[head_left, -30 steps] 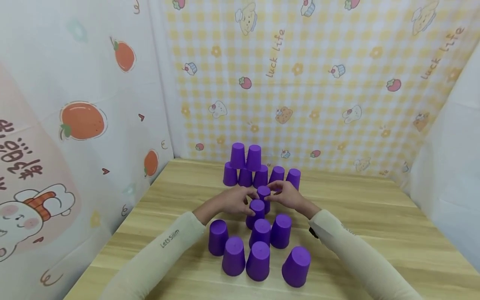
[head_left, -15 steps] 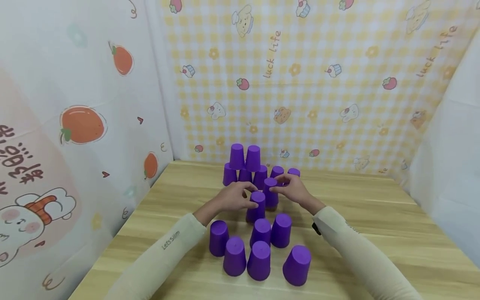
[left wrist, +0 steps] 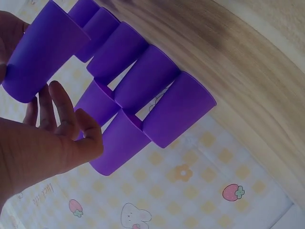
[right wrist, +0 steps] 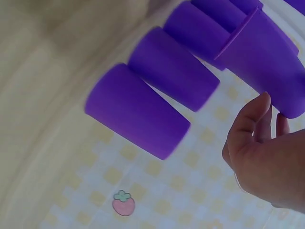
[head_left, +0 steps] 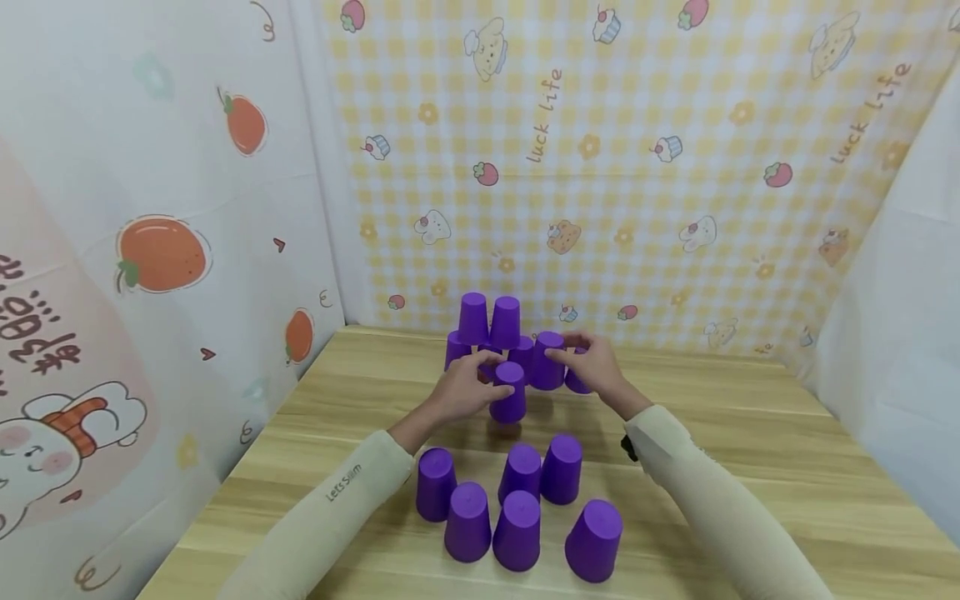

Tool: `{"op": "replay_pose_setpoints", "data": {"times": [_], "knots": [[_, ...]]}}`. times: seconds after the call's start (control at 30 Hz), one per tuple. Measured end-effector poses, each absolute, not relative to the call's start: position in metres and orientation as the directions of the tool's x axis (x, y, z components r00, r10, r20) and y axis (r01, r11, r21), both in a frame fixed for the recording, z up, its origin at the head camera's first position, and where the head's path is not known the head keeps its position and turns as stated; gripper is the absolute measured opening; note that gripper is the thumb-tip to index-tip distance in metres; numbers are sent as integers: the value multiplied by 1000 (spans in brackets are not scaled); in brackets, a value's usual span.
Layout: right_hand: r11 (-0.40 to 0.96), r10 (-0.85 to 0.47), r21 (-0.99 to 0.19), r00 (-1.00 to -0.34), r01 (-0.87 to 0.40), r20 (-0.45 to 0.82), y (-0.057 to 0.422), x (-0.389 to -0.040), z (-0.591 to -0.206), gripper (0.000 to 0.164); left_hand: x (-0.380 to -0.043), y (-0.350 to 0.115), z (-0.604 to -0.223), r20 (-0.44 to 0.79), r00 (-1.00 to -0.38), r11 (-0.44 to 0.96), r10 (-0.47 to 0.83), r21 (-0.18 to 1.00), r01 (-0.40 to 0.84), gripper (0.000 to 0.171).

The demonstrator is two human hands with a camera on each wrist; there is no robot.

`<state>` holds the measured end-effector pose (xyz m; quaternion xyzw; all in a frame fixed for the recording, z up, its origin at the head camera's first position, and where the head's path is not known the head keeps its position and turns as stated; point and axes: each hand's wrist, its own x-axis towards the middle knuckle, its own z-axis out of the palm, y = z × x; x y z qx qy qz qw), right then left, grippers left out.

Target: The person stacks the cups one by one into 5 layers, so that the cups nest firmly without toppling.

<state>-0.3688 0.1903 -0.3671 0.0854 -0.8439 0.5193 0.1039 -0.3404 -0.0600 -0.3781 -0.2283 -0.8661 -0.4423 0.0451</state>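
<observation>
Between the thumb and fingers of my left hand (head_left: 462,387) is an upturned purple cup (head_left: 508,393), pinched near its narrow top. It hangs above the table, with a dark reflection below. My right hand (head_left: 596,367) pinches a second upturned purple cup (head_left: 547,361) in front of the back row. Behind them, two purple cups (head_left: 506,322) stand side by side on top of a row of upturned purple cups (left wrist: 181,109). In the right wrist view, the right hand (right wrist: 269,152) lies against a cup (right wrist: 267,59); some fingers are hidden.
Several upturned purple cups (head_left: 517,531) stand loosely grouped nearer the person, one (head_left: 594,540) apart on the right. The wooden table (head_left: 720,467) ends at a yellow checked cloth (head_left: 600,192) behind. A printed white cloth (head_left: 247,192) hangs on the left.
Both hands have lifted their cups from the middle of the table and moved them away toward the back row. The right hand's cup has gone further back. The stacked and front cups stay put.
</observation>
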Motion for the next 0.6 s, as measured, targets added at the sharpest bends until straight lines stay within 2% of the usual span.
{"op": "replay_pose_setpoints", "data": {"times": [0.37, 0.6], "knots": [[382, 74, -904, -968, -193, 238, 184, -401, -345, 49, -342, -62, -378, 292, -897, 482, 331, 765, 427, 46], [429, 40, -882, -972, -194, 233, 178, -412, -345, 49, -344, -62, -379, 264, -889, 467, 374, 774, 427, 51]]}}
